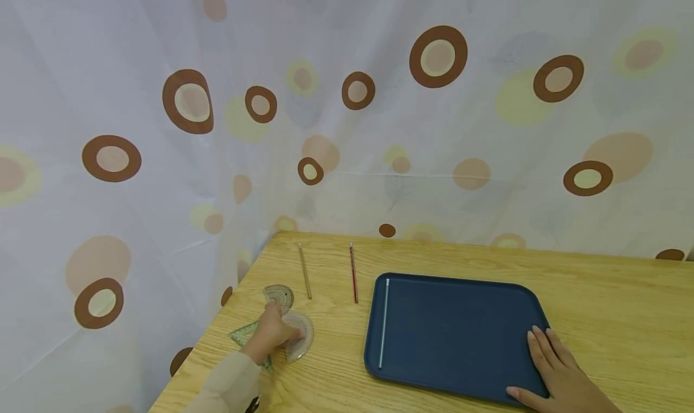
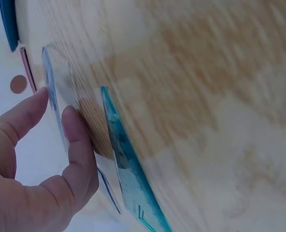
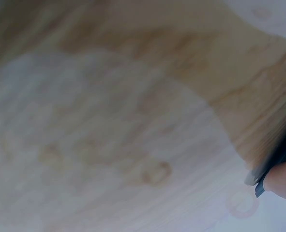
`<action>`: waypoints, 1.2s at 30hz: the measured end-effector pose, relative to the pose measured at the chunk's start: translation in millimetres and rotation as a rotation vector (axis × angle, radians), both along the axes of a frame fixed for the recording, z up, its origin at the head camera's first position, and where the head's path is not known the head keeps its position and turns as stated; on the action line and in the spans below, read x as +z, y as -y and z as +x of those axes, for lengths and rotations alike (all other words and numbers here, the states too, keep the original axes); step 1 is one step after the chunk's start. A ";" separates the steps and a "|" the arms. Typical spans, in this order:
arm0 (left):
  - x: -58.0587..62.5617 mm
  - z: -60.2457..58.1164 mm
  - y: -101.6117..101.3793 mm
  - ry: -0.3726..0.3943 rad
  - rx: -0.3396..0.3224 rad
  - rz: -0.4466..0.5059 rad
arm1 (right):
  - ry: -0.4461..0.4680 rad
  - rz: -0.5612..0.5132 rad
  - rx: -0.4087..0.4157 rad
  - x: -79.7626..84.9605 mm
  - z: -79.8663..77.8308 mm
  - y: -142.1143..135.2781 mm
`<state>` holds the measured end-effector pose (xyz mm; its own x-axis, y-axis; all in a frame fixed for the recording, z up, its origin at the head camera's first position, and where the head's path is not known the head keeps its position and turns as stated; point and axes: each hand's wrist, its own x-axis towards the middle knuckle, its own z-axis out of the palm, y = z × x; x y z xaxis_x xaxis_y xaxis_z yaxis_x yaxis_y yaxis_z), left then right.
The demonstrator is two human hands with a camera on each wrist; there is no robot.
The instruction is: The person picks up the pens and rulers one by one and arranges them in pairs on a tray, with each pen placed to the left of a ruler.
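At the left of the table, my left hand (image 1: 275, 329) pinches a clear protractor (image 1: 303, 341) by its edge. In the left wrist view the thumb (image 2: 34, 108) meets one side of it and a finger (image 2: 77, 150) the other. Under the hand lies a green set square (image 1: 244, 333), partly covered; a second protractor (image 1: 279, 294) lies just beyond the fingertips. My right hand (image 1: 564, 374) rests with straight fingers on the right rim of a dark blue tray (image 1: 455, 341). A pale pencil (image 1: 384, 326) lies along the tray's left side.
Two pencils lie left of the tray on the wooden table (image 1: 336, 353): a tan one (image 1: 305, 271) and a red one (image 1: 354, 273). A spotted curtain (image 1: 347, 130) hangs along the back and left edges of the table.
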<state>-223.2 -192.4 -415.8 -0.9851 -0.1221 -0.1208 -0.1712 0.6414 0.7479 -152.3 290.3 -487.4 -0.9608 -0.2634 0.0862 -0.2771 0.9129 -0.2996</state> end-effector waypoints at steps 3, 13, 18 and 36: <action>-1.2 0.3 1.4 0.014 0.023 0.071 | -0.005 0.001 0.002 -0.6 0.0 -0.4; 0.8 -1.4 2.1 0.060 0.093 0.157 | 0.026 -0.022 -0.007 -1.0 0.1 -0.3; 3.1 -1.2 1.0 0.082 0.139 0.185 | 0.025 -0.021 -0.013 -0.4 0.4 -0.3; 3.1 -4.0 5.6 0.174 0.131 0.462 | 0.013 -0.005 -0.015 0.5 1.8 0.1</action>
<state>-227.2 -198.0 -412.7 -0.9258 -0.1379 -0.3519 -0.3748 0.2150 0.9018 -150.5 290.2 -486.9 -0.9656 -0.2488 0.0755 -0.2599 0.9153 -0.3076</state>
